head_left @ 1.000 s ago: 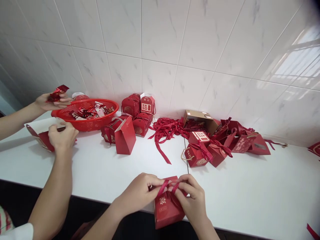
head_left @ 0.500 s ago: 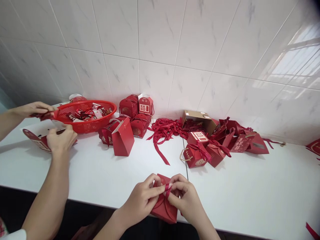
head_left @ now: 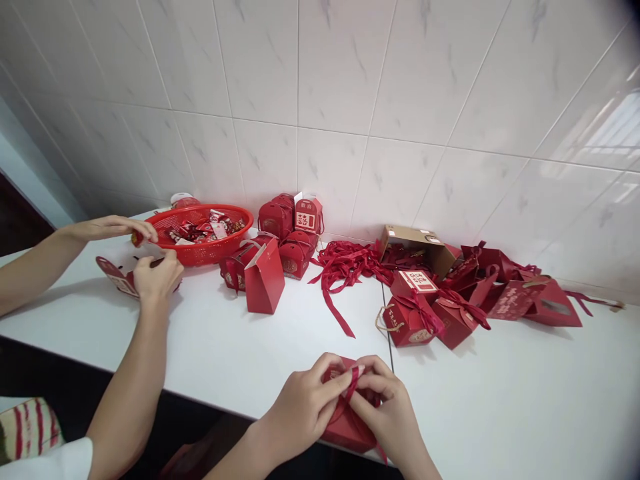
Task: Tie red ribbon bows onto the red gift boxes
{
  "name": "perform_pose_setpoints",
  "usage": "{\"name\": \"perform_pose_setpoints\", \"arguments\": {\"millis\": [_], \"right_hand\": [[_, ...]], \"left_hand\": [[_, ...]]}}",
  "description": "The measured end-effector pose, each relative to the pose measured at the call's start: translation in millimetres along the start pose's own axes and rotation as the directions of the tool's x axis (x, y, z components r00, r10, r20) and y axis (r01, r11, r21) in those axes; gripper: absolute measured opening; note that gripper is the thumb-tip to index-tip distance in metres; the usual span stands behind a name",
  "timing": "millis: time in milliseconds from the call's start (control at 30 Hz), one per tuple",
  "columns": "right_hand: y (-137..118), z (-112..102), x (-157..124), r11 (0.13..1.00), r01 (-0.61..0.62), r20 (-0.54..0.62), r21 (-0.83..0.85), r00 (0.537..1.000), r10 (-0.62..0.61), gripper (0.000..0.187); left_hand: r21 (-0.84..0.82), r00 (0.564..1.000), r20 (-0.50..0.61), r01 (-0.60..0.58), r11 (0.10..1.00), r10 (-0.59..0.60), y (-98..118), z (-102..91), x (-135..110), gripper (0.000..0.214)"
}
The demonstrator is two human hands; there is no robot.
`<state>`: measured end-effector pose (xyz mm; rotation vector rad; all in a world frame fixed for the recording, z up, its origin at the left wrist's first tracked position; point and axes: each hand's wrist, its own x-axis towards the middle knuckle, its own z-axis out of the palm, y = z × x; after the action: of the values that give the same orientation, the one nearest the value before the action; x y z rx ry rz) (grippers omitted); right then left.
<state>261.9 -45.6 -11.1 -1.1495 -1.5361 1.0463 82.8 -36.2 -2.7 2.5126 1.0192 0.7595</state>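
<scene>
At the table's near edge sits a small red gift box (head_left: 345, 430), partly covered by both my hands. A dark red ribbon (head_left: 354, 380) rises from its top. My left hand (head_left: 313, 400) pinches the ribbon between thumb and fingers, its wrist coming in from the lower left. My right hand (head_left: 383, 400) closes on the same ribbon from the other side, fingertips nearly meeting those of the left. One ribbon end hangs down by the box's right side. The exact form of the loop between my fingers is hidden.
A co-worker's hands (head_left: 159, 272) hold an open red box (head_left: 117, 277) beside a red basket (head_left: 200, 252) of wrapped sweets. Finished-looking red boxes (head_left: 295, 253) stand near the wall. A heap of ribbons (head_left: 345, 263), a cardboard box (head_left: 415, 240) and several tied boxes (head_left: 410, 323) lie further right.
The view has swung left, so things appear further right. My hands still grip the ribbon, with its loop now turned more upright. The co-worker's left hand has shifted over the basket's edge.
</scene>
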Motion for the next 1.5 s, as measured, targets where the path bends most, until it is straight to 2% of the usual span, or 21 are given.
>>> {"name": "perform_pose_setpoints", "arguments": {"millis": [100,200,300,400,467,533,633,733,800,900,967,1067,1133,1167,1267,1333,1400,1500], "right_hand": [[0.2,-0.8,1.3,1.0,0.016,-0.001,-0.012,1.0,-0.016,0.012],[-4.2,-5.8,4.9,0.999,0.005,0.076,-0.033,0.997,-0.002,0.013],[-10.4,-12.7,10.3,0.998,-0.009,0.18,-0.061,0.983,0.02,0.015],[-14.9,-17.6,15.1,0.996,-0.013,0.26,-0.093,0.965,0.037,0.014],[-17.0,-19.2,16.2,0.992,-0.014,0.261,-0.124,0.964,0.046,0.013],[-18.7,-20.7,14.8,0.988,-0.002,0.237,-0.156,0.971,0.04,0.013],[-19.5,-26.0,9.2,0.977,0.028,0.189,-0.21,0.982,0.013,0.013],[-16.3,-32.8,3.6,0.955,0.052,0.141,-0.293,0.99,-0.011,0.013],[-12.1,-34.8,1.4,0.934,0.08,0.111,-0.349,0.993,-0.043,0.013],[-5.3,-33.1,-0.1,0.902,0.124,0.049,-0.413,0.992,-0.114,0.011],[-2.0,-31.6,-0.6,0.876,0.134,-0.01,-0.463,0.988,-0.156,0.01],[0.9,-31.4,-1.7,0.817,0.13,-0.074,-0.561,0.976,-0.206,0.012],[2.7,-32.1,-2.3,0.793,0.141,-0.072,-0.592,0.971,-0.227,0.013],[4.1,-32.4,-2.6,0.792,0.144,-0.071,-0.594,0.971,-0.23,0.014],[10.8,-33.1,-3.6,0.814,0.114,-0.092,-0.57,0.975,-0.201,0.013],[16.3,-33.4,-4.9,0.846,0.09,-0.132,-0.526,0.974,-0.185,0.016],[20.2,-32.9,-6.8,0.88,0.09,-0.189,-0.466,0.962,-0.198,0.024],[21.0,-30.3,-9.9,0.909,0.101,-0.267,-0.404,0.938,-0.223,0.034]], "left_hand": [[0.025,0.999,0.01,-0.034,0.999,0.034,-2.0,-3.3,-2.0,0.038],[0.039,0.997,0.034,-0.074,0.996,0.073,-4.3,-9.0,-0.6,0.039],[-0.031,0.991,0.035,-0.13,0.991,0.131,-8.1,-9.9,4.2,0.04],[-0.189,0.986,-0.069,-0.164,0.968,0.153,-12.7,-2.8,9.9,0.032],[-0.279,0.983,-0.141,-0.151,0.948,0.116,-15.0,2.0,12.4,0.026],[-0.317,0.989,-0.137,-0.101,0.943,0.06,-16.6,1.5,13.1,0.023],[-0.286,0.999,-0.031,0.031,0.958,-0.042,-18.1,-11.9,11.5,0.021],[-0.246,0.985,0.069,0.17,0.954,-0.157,-18.8,-28.4,9.8,0.017],[-0.298,0.974,0.115,0.22,0.929,-0.194,-18.3,-32.7,10.4,0.018],[-0.448,0.975,0.163,0.207,0.87,-0.148,-16.9,-28.5,14.7,0.021],[-0.444,0.981,0.163,0.165,0.881,-0.102,-16.9,-24.9,18.8,0.022],[-0.184,0.992,0.077,0.109,0.977,-0.096,-18.7,-26.0,23.9,0.028],[-0.026,0.996,0.004,0.092,0.995,-0.092,-20.3,-29.7,25.5,0.034],[-0.014,0.997,-0.014,0.079,0.997,-0.079,-21.1,-31.2,25.7,0.035],[-0.208,0.999,0.039,-0.006,0.978,0.014,-26.0,-31.5,23.9,0.037],[-0.299,0.998,0.056,-0.015,0.954,0.034,-31.8,-28.0,21.8,0.047],[-0.223,1.0,0.017,0.027,0.974,-0.024,-37.8,-23.4,19.5,0.053],[0.013,0.995,-0.081,0.057,0.998,-0.056,-43.0,-18.1,16.2,0.044]]}}
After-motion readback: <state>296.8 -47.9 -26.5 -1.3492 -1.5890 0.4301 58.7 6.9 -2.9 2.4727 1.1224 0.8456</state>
